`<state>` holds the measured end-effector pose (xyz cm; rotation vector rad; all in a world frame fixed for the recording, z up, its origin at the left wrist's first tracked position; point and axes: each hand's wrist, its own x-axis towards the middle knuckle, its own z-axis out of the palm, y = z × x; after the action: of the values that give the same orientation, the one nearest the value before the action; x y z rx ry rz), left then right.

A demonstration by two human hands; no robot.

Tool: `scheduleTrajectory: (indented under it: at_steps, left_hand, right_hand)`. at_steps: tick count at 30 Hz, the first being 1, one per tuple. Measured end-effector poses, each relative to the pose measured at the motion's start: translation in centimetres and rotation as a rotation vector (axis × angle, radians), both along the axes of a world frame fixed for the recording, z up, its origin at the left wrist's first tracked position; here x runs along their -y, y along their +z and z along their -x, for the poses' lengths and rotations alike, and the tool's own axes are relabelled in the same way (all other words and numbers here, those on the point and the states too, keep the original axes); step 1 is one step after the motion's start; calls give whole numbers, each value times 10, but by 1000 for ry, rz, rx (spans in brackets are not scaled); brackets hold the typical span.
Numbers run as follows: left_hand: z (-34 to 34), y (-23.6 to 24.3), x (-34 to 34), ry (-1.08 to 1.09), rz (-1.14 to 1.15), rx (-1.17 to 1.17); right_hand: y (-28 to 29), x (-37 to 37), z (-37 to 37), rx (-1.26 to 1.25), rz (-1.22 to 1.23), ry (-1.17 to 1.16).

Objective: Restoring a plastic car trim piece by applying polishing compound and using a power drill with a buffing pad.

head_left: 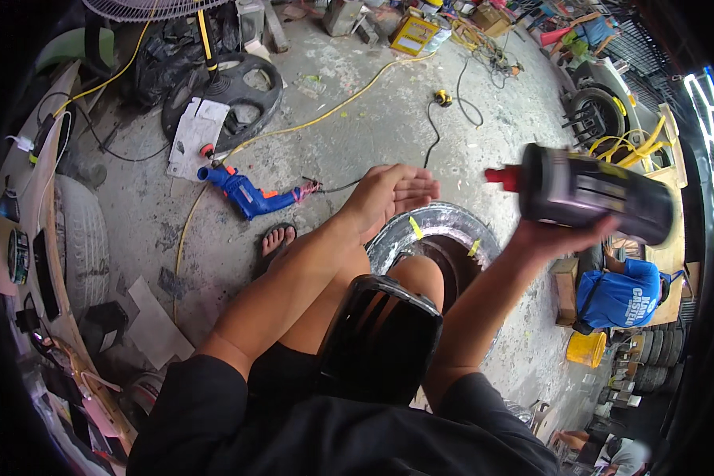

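My right hand (563, 238) is wrapped round a large black bottle (591, 194) with a red nozzle cap, held tilted on its side at the right. My left hand (385, 194) is raised left of the nozzle, palm turned to the right, fingers extended and slightly curved; I see nothing in it. A glossy black curved part (377, 341) rests at my lap between my forearms. Below the bottle and my left hand lies a tire (452, 218) with yellow tape strips on the floor. A blue power tool (250, 194) lies to the left.
Cables (333, 107), a black wheel-shaped base (262, 103) and cardboard (186, 155) lie ahead. A wooden board (63, 301) and tire (87, 246) line the left. At right are a co-worker in blue (619, 293), a yellow bucket (587, 349) and stacked tires (650, 357); another person (619, 456) is at lower right.
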<state>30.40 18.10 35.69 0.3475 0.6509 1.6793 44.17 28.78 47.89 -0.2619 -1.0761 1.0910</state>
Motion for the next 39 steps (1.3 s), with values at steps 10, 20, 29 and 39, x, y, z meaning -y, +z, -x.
scheduleTrajectory:
  at_steps: [10, 20, 29, 39]
  left_hand:
    - [-3, -8, -7, -11, 73, 73]
    - [-4, 3, 2, 48, 12, -42]
    - [-9, 6, 4, 48, -30, -94]
    - [-10, 3, 2, 15, -25, -85]
  right_hand:
    - [-60, -5, 36, 147, -45, 53]
    - [-64, -14, 24, -43, 302, 167]
    - [-78, -28, 17, -56, 328, 143]
    - [-80, -31, 12, 33, 280, 147]
